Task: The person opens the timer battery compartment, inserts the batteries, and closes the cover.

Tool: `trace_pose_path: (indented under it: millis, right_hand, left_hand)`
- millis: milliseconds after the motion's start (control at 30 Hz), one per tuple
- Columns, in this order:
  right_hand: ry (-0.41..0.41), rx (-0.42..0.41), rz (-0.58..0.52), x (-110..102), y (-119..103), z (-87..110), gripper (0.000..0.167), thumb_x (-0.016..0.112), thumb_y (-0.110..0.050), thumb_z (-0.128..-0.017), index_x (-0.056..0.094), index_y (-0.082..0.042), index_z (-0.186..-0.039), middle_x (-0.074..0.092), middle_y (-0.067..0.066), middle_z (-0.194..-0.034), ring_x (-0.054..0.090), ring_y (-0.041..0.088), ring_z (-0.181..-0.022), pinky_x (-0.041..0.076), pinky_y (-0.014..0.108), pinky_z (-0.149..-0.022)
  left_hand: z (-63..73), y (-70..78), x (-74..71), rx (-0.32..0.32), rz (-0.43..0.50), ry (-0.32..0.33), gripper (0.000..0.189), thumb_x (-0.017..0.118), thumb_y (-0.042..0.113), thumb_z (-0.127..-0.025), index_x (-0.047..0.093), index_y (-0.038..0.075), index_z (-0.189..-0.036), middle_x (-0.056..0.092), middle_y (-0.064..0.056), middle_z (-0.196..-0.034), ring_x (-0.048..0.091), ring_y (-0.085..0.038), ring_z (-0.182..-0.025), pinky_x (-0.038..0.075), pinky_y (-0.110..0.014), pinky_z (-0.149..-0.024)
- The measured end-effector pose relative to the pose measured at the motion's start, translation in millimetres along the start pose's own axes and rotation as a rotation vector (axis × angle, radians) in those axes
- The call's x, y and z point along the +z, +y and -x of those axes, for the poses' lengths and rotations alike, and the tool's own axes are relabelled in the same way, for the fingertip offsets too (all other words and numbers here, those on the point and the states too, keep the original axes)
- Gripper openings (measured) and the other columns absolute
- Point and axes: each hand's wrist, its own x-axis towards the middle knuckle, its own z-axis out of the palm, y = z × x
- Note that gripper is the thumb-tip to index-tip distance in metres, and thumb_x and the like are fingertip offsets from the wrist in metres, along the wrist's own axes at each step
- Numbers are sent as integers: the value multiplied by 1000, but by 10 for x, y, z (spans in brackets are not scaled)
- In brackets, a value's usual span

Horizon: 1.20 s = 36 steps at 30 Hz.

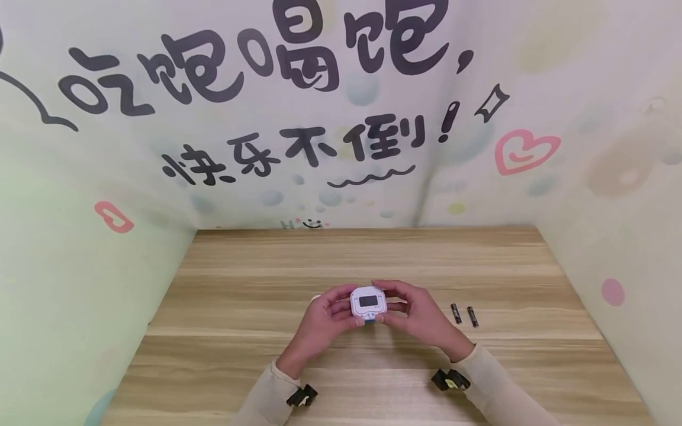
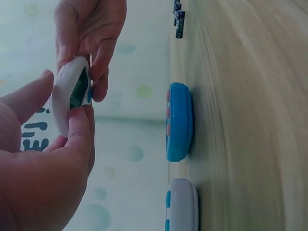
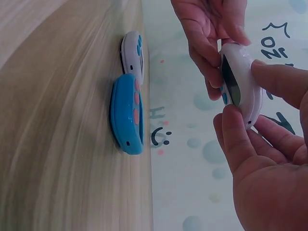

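Both hands hold a small white digital timer (image 1: 369,303) above the table. Its back, with a dark rectangle, shows in the head view; the wrist views show its dark screen and a bit of blue button. My left hand (image 1: 326,315) pinches one side between thumb and fingers. On the opposite side, my right hand (image 1: 418,310) grips the edge, thumb at the lower rim. Beyond the hands, a blue timer (image 2: 180,122) with pink buttons stands on the table. Beside it is another white timer (image 3: 131,57) with blue buttons, mostly hidden in the head view.
Two small dark batteries, one (image 1: 456,313) beside the other (image 1: 473,316), lie on the wooden table (image 1: 373,254) to the right of my right hand. Walls with printed lettering and coloured spots enclose the table's back and sides. Dark straps sit on both sleeves.
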Motion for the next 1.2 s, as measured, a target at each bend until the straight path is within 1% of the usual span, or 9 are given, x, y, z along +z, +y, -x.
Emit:
trace_pose_path:
  millis: [167,300,467,533,633,767,867,1067,1200]
  right_hand:
    - [-3,2,17,27,11,-3,62,85,-6,-89,60,-4,-145,65,18,-143,72,32,-112,64,32,-94]
    - [17,2,37,34,8,-6,48,80,-5,-93,65,-8,-139,68,16,-134,72,29,-108,65,30,-89]
    - [66,-9,72,38,-12,-21,35,73,-2,-98,66,-8,-131,69,15,-130,72,21,-105,65,27,-83]
    - [73,-12,78,44,-18,-25,37,74,-1,-97,64,-7,-132,68,16,-129,72,18,-102,65,27,-82]
    - [53,-12,66,57,-25,-20,51,78,1,-93,59,-6,-140,65,19,-131,71,16,-97,66,28,-81]
    - [-2,14,52,76,-35,-8,68,82,0,-90,52,-4,-151,64,21,-130,70,15,-93,66,29,-79]
    - [-27,33,63,90,-17,-2,70,84,-4,-89,53,-4,-151,67,19,-125,70,15,-93,66,28,-79]
    - [-28,62,60,99,-21,17,68,86,-6,-88,55,-5,-149,66,19,-125,70,16,-92,66,27,-79]
    - [-30,63,61,103,-21,26,68,86,-7,-88,54,-4,-148,66,19,-120,70,16,-90,66,27,-77]
  left_hand:
    - [-5,-19,11,16,-50,12,70,84,-4,-85,56,4,-149,68,-23,-133,73,-23,-112,64,-28,-92]
    - [-32,-47,4,22,-38,23,63,80,-4,-89,58,5,-147,67,-21,-135,71,-20,-113,63,-25,-91]
    - [-62,-84,-29,49,-28,49,51,76,-2,-93,61,2,-142,68,-21,-136,69,-16,-114,61,-23,-93]
    - [-70,-96,-37,52,-20,53,47,74,-1,-95,61,0,-141,68,-23,-134,69,-14,-112,62,-23,-93]
    - [-75,-109,-38,34,25,47,43,71,1,-99,59,-2,-140,67,-24,-133,70,-13,-109,63,-27,-92]
    - [-69,-105,-26,-3,98,7,41,65,6,-105,56,-2,-144,65,-23,-138,72,-15,-108,66,-40,-92]
    - [-53,-86,-9,-15,122,-27,44,61,11,-108,54,-1,-149,62,-23,-143,73,-15,-108,66,-45,-90]
    - [-34,-89,25,-19,142,-50,56,70,1,-100,51,1,-153,62,-25,-141,74,-15,-106,67,-40,-87]
    - [-32,-117,38,-23,126,-42,60,73,-3,-97,52,2,-153,68,-19,-132,74,-15,-105,65,-49,-90]
